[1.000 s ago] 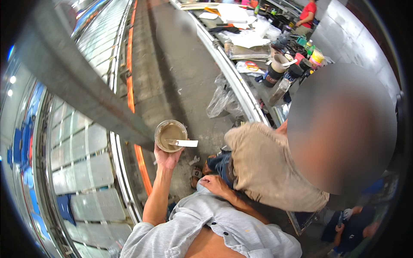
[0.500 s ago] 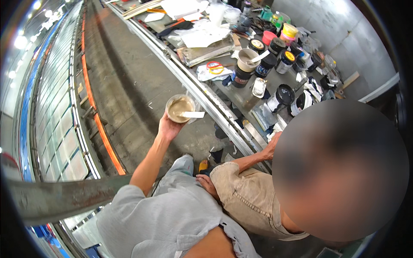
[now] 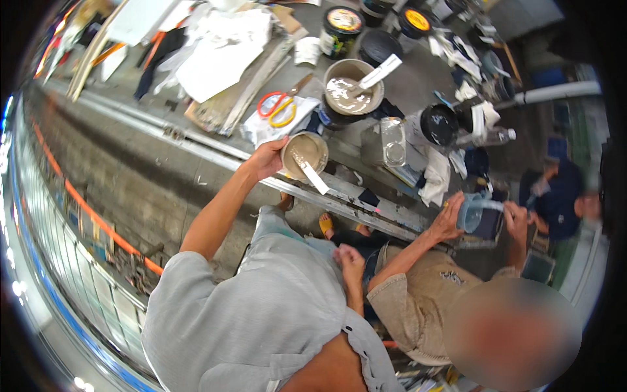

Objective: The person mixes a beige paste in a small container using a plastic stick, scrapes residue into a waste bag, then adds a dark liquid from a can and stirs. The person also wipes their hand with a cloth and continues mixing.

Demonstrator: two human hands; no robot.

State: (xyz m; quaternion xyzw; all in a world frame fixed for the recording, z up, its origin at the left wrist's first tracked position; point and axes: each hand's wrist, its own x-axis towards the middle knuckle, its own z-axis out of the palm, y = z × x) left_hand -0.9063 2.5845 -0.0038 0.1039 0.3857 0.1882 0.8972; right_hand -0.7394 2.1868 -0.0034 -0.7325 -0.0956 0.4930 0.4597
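Note:
My left hand [image 3: 266,160] is closed around a round plastic cup [image 3: 304,155] of beige-grey paste, held over the near edge of the workbench. A white stirring stick [image 3: 311,175] leans in the paste, its end resting past the rim. Close beyond the cup, scissors [image 3: 282,108] with red and yellow handles lie on white plastic. A larger pot [image 3: 333,70] of similar paste stands there too, with a white stick in it. In front of my waist, my right hand [image 3: 351,260] has its fingers curled in, with no object visible in them.
At my right a co-worker in a tan shirt [image 3: 418,294] holds a translucent blue tub [image 3: 471,212] in both hands. Black-lidded tubs [image 3: 380,49], a square metal can [image 3: 385,144] and rags [image 3: 436,176] crowd the bench. A metal rail [image 3: 219,150] runs along its edge.
My view has turned right and closer to the bench. The cup in my left hand is now beside the bench edge. My right hand has curled up, and the co-worker now holds a blue tub.

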